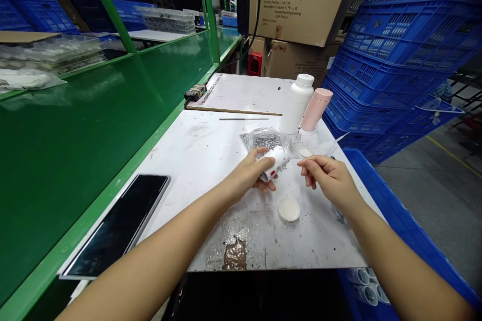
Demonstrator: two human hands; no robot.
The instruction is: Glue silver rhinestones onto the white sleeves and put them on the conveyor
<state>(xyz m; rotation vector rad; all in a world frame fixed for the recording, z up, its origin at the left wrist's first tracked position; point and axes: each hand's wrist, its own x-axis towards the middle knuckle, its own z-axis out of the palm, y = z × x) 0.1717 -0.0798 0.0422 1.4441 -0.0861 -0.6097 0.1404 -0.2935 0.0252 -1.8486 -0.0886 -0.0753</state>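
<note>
Head camera shows our left hand [246, 174] with the fingers closed around a white plastic bottle [277, 162]. This bottle lies tilted in the hand, and it has small red marks on its side. Our right hand [327, 178] is just beside it, with thumb and first finger pressed together; we cannot tell if they pinch something thin. Just behind the bottle lies a clear bag [265, 139] of small grey pieces. Below the hands is a round white disc [288, 209] on the white table [188, 160], which has grey specks. Farther away stand a white bottle [297, 105] and a pink bottle [316, 109].
</note>
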